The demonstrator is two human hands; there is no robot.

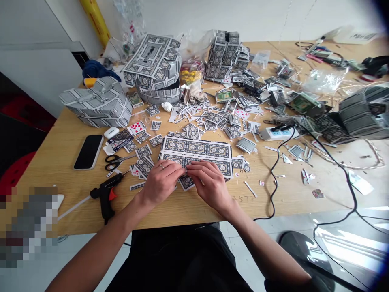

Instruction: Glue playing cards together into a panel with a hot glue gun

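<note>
A flat panel made of joined playing cards [196, 148], backs facing up, lies on the table in front of me. My left hand [162, 178] and my right hand [209, 180] meet over its near edge, fingers bent and fingertips pinched close together. Whatever sits between the fingertips is too small or too hidden to name. Under and just below my hands, a loose card [186, 183] pokes out at an angle. Left of the panel lie cut card pieces [143, 165], black scissors [114, 161] and a black glue gun [105, 192] with an orange trigger.
A phone [88, 152] lies at the left. Card-built shapes, including a bag-like one [97, 103] and a lidded box [154, 61], stand at the back. Card scraps [212, 115] spread across the middle. A power strip [279, 133] with a black cable [275, 178] is at the right.
</note>
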